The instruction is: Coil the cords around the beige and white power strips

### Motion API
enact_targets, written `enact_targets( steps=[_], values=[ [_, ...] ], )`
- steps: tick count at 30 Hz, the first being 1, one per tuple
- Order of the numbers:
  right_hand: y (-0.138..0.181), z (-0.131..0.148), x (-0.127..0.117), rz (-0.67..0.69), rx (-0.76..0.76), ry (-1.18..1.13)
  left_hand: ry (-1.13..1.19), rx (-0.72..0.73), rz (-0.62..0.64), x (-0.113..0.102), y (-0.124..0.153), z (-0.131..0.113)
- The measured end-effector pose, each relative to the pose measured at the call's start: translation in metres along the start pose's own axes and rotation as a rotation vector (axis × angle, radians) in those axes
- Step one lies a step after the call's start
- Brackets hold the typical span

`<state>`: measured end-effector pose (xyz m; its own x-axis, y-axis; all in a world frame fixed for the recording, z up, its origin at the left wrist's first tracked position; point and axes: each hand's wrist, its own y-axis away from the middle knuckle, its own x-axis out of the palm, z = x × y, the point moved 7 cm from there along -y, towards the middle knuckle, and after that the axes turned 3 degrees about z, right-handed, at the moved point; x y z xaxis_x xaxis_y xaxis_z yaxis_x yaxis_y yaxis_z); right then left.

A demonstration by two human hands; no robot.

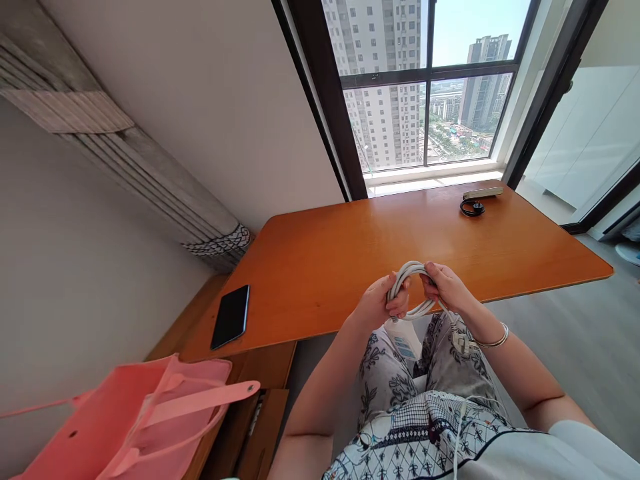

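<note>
A coil of thick white cable is held up over the near edge of the orange wooden table. My left hand is closed round the coil's left side. My right hand grips its right side, fingers curled over the loops. A loose end of the cable with a white plug hangs down past my right wrist, which wears a silver bangle. Below the hands are my knees in patterned trousers.
A black phone lies at the table's near left corner. A white power strip and a coiled black cord sit at the far edge by the window. A pink tote bag stands lower left beside a wooden cabinet.
</note>
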<state>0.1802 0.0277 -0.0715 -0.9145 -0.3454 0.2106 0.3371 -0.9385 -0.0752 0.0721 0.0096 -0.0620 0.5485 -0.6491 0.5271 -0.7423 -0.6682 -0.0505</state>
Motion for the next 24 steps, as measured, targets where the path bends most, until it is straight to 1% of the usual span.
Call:
enact_targets(
  steps=[5, 7, 8, 9, 11, 12, 13, 14, 15, 16, 17, 19, 21, 22, 24],
  values=[
    [-0.007, -0.006, -0.004, 0.001, -0.094, 0.020, -0.059, 0.027, -0.080, 0.006, 0.002, -0.005],
    [-0.007, -0.007, -0.006, -0.008, -0.150, 0.076, -0.076, 0.047, -0.121, 0.007, 0.002, -0.009],
    [-0.004, -0.006, -0.008, -0.041, -0.194, 0.129, -0.070, 0.064, -0.146, 0.007, 0.001, -0.012],
    [0.001, -0.002, -0.010, -0.101, -0.257, 0.204, -0.057, 0.090, -0.178, 0.006, 0.001, -0.015],
    [0.020, 0.010, -0.014, -0.266, -0.434, 0.417, -0.022, 0.165, -0.262, 0.003, 0.001, -0.025],
    [0.032, 0.017, -0.012, -0.339, -0.538, 0.540, -0.010, 0.207, -0.308, 0.001, 0.001, -0.030],
    [0.044, 0.022, -0.007, -0.379, -0.637, 0.656, -0.002, 0.250, -0.350, 0.000, 0.001, -0.035],
    [0.054, 0.024, 0.000, -0.375, -0.717, 0.753, 0.000, 0.293, -0.388, -0.002, 0.001, -0.039],
    [0.061, 0.021, 0.009, -0.334, -0.767, 0.824, 0.002, 0.331, -0.418, -0.002, 0.001, -0.043],
    [0.065, 0.016, 0.016, -0.282, -0.782, 0.865, 0.004, 0.362, -0.441, -0.002, 0.001, -0.046],
    [0.066, 0.009, 0.021, -0.241, -0.762, 0.883, 0.010, 0.386, -0.457, -0.002, 0.001, -0.048],
    [0.061, -0.010, 0.023, -0.229, -0.628, 0.882, 0.026, 0.411, -0.477, -0.002, 0.001, -0.051],
    [0.052, -0.029, 0.017, -0.260, -0.412, 0.865, 0.036, 0.420, -0.485, -0.001, 0.000, -0.052],
    [0.047, -0.039, 0.015, -0.241, -0.292, 0.852, 0.035, 0.421, -0.486, -0.002, 0.000, -0.053],
    [0.043, -0.052, 0.014, -0.125, -0.090, 0.832, 0.024, 0.424, -0.493, -0.005, 0.000, -0.054]
  ],
)
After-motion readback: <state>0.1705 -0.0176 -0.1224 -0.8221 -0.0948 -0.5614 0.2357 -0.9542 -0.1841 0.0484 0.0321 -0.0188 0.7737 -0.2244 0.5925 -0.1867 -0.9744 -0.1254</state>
